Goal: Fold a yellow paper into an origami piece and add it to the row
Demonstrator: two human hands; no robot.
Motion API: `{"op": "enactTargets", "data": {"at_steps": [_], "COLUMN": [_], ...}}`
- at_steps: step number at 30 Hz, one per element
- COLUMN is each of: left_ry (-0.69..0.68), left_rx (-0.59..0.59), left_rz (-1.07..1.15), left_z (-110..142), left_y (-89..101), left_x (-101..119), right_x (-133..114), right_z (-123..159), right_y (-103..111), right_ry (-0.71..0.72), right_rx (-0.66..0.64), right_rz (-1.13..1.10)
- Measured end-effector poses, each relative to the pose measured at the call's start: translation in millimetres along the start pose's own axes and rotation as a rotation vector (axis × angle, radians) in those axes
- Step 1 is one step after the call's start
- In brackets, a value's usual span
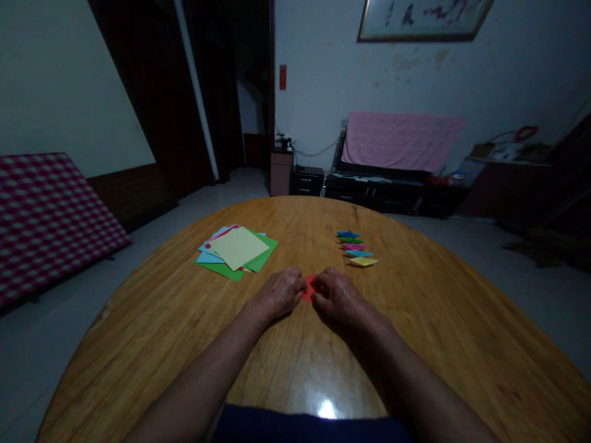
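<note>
A small red piece of paper (309, 288) lies on the round wooden table (438, 320) between my two hands. My left hand (281, 293) is closed with its fingers pinching the paper's left side. From the right, my right hand (337, 294) pinches the same paper with curled fingers. Most of the paper is hidden under my fingers. A loose stack of coloured paper sheets (237, 251), pale yellow on top over green, blue and pink, lies to the upper left of my left hand.
A row of several small folded paper pieces (356, 248), blue, green, pink, light blue and yellow, lies beyond my right hand. Behind the table stand a low dark cabinet with a pink cloth (401, 140) and a checked board (50, 215) on the left.
</note>
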State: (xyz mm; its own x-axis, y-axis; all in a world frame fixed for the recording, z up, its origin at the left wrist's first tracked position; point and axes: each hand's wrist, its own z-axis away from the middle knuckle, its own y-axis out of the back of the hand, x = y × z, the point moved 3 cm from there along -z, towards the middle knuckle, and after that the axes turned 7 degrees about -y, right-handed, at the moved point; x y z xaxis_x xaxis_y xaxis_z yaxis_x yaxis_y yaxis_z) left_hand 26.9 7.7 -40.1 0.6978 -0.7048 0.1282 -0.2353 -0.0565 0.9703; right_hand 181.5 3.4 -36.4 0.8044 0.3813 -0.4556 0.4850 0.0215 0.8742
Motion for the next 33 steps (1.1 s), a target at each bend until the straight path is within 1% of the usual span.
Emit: {"op": "enactTargets", "data": {"at_steps": [5, 10, 18, 22, 29, 33], "left_ry": [0.004, 0.006, 0.003, 0.003, -0.045, -0.046], "left_rx": [0.009, -0.005, 0.010, 0.019, 0.014, 0.028], "left_rz": [-0.019, -0.017, -0.030, -0.022, 0.006, 0.024], "left_z": [-0.7, -1.1, -0.2, -0.2, 1.8, 2.4], "left_y": [-3.8, -3.8, -0.8, -2.2, -2.7, -1.4], "left_x": [-1.0, 0.2, 2.8, 1.5, -3.2, -3.6], "right_x": [-3.1, -4.2, -0.8, -1.4, -2.1, -2.9], "right_z": [1.8, 1.6, 3.2, 2.3, 3.8, 4.8], "right_y": [1.4, 2.4, 2.6, 1.1, 1.1, 1.2], "right_ry": [0.029, 0.004, 0.072, 0.073, 0.085, 0.091], "right_rx": [0.024, -0.006, 0.043, 0.029, 0.031, 0.047], "right_rz": [-0.007, -0.012, -0.029, -0.014, 0.001, -0.006]}}
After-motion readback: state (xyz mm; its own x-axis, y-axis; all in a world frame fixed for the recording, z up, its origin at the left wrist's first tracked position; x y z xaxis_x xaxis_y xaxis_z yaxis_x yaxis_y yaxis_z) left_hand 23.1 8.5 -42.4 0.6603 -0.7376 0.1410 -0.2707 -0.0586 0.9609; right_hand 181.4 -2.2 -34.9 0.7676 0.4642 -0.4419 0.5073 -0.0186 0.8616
